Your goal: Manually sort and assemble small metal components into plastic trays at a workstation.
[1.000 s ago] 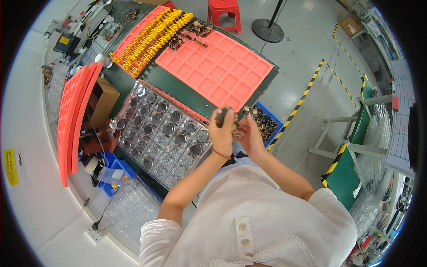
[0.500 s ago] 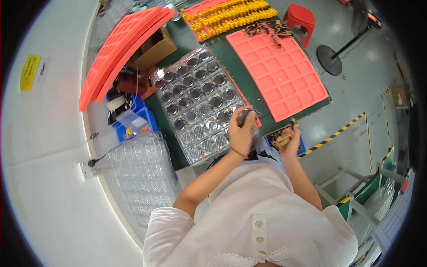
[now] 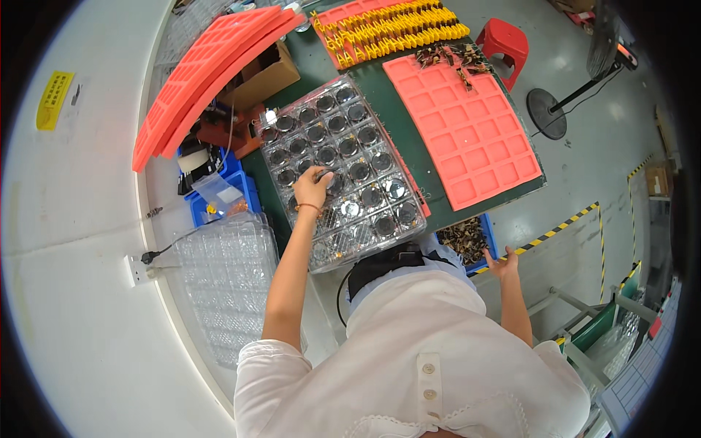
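A clear plastic blister tray lies on the green table, many of its pockets filled with round black parts. Over the middle of the tray, my left hand pinches a round black part at one of the pockets. My fingers partly cover that part. My right hand is beside the right rim of a blue bin, fingers apart and nothing visible in them. Small brown and dark pieces fill the bin.
A pink pocketed tray with dark pieces at its far end lies to the right. Yellow parts stand in rows behind. Stacked pink trays and a cardboard box are far left; clear trays are near left.
My left hand has moved left from the tray's right edge to its middle with the black part. My right hand has let go of small brownish pieces and opened beside the bin.
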`<state>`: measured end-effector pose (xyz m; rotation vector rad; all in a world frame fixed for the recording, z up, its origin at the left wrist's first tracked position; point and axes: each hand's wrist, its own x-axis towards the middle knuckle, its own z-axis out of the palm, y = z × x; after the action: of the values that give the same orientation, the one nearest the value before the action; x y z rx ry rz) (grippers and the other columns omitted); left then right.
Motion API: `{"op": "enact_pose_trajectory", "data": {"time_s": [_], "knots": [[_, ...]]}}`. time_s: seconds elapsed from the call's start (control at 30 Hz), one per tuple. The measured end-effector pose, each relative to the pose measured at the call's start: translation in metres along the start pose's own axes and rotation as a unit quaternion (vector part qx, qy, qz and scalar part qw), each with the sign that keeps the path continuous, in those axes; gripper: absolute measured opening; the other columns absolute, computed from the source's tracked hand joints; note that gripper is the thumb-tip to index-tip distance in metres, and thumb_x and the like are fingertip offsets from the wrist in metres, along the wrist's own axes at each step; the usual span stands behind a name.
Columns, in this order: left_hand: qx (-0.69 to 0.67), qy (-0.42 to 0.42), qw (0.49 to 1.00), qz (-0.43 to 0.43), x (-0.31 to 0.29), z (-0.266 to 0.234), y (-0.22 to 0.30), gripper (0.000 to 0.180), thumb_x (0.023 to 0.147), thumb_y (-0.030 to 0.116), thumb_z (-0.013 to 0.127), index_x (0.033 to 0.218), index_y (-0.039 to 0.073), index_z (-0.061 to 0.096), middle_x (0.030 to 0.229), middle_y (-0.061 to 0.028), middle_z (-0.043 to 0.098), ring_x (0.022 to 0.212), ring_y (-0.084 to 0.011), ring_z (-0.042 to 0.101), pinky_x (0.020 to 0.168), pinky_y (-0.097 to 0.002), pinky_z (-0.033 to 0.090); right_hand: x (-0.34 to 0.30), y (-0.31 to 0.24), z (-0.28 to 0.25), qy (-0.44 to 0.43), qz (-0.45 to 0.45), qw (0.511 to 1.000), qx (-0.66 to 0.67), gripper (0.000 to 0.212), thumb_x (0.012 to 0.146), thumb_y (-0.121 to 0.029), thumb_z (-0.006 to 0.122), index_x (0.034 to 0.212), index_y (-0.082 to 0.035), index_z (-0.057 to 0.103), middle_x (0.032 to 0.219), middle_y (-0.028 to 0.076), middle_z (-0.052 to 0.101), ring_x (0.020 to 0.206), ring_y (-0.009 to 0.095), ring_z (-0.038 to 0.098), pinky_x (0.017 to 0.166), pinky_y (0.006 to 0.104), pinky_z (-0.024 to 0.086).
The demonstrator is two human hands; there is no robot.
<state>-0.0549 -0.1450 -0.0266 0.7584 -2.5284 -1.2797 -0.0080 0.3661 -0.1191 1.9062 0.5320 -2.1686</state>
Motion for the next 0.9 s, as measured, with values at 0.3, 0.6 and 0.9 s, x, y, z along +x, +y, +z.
{"op": "enact_pose_trajectory", "data": {"time_s": [0.3,0.6,0.9], "knots": [[0.055,-0.096,0.987,-0.120,0.010,-0.041,-0.018,0.019,0.071,0.019,0.067,0.084,0.005,0.067,0.069,-0.0066,0.065,0.059,-0.0134,0.060,0.058,-0.0256,0.046,0.022,-0.009,-0.016,0.018,-0.032,0.997,-0.063,0.048,0.083,-0.020,0.048,0.122,0.000,0.029,0.114,0.030,0.043,0.094,0.040,0.053,0.076,0.0436,0.051],[0.383,-0.143,0.912,0.028,0.040,-0.025,0.045,0.011,0.070,0.016,0.065,0.079,0.010,0.065,0.078,-0.0106,0.063,0.076,-0.0285,0.060,0.066,-0.0365,0.048,0.033,-0.022,-0.023,0.029,-0.061,0.997,-0.041,0.038,0.083,-0.018,0.047,0.113,0.001,0.036,0.110,0.026,0.042,0.089,0.039,0.055,0.072,0.0415,0.052],[0.176,-0.143,0.910,0.347,0.167,0.177,0.187,0.024,0.067,0.019,0.067,0.088,0.010,0.062,0.099,-0.0107,0.057,0.092,-0.0293,0.054,0.078,-0.0363,0.045,0.036,-0.045,-0.074,0.002,-0.083,0.995,0.049,0.031,0.078,-0.017,0.051,0.103,-0.001,0.042,0.111,0.023,0.041,0.088,0.037,0.055,0.073,0.0420,0.051]]}}
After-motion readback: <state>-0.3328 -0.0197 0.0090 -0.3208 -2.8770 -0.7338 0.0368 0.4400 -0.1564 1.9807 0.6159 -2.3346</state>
